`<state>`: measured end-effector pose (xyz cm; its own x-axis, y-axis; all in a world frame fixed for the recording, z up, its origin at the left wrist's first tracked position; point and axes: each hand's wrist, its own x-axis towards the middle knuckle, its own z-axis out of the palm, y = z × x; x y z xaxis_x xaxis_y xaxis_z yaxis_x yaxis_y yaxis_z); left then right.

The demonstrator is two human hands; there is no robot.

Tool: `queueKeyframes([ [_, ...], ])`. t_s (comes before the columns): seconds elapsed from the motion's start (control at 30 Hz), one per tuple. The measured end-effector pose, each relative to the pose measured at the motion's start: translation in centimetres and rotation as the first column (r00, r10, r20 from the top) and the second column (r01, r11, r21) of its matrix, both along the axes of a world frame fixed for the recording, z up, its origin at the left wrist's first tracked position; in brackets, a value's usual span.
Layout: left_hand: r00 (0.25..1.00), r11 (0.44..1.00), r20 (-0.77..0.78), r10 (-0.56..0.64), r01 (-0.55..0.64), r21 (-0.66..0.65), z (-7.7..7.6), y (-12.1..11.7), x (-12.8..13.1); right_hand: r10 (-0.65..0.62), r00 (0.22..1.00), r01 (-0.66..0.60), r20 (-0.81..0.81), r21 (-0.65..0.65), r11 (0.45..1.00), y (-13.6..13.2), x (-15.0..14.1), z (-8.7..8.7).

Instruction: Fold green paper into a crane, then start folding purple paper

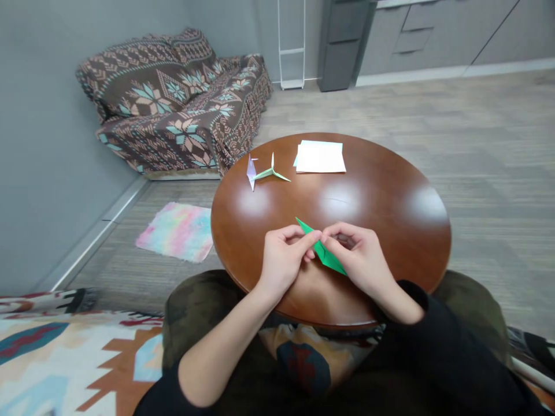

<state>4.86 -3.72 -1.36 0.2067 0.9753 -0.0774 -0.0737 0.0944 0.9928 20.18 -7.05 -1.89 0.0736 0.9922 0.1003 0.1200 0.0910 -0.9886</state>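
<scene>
A folded piece of green origami paper [330,260] is held above the near half of the round table, its pointed end slanting up to the left. My left hand [287,254] pinches it from the left, thumb pressed on its upper edge and other fingers curled behind. From the right, my right hand [359,254] pinches the same edge with thumb and forefinger, the two thumbs almost meeting. My right hand hides part of the paper's right side.
The glossy brown table [390,202] bears a stack of paper sheets [321,157] at its far side. Left of it lie a purple folded paper piece [251,172] and a pale green three-pointed one [271,172]. Beyond stand a covered sofa [182,110] and a fluffy mat [177,232].
</scene>
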Motion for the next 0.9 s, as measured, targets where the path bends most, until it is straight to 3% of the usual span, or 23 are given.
queueKeyframes([
  [0.3,0.998,0.998,-0.028,0.048,-0.047,0.031,0.12,-0.26,0.01,-0.028,0.996,0.024,-0.090,-0.042,0.999,0.21,-0.34,0.38],
  [0.57,0.998,1.000,0.054,0.028,-0.028,-0.004,-0.20,-0.29,0.07,0.006,0.988,-0.014,-0.155,-0.047,0.999,0.18,-0.24,0.46],
  [0.9,0.997,0.996,0.015,0.069,-0.070,0.050,0.42,-0.60,0.09,-0.016,0.996,0.010,-0.084,-0.076,0.997,0.19,-0.47,0.68],
])
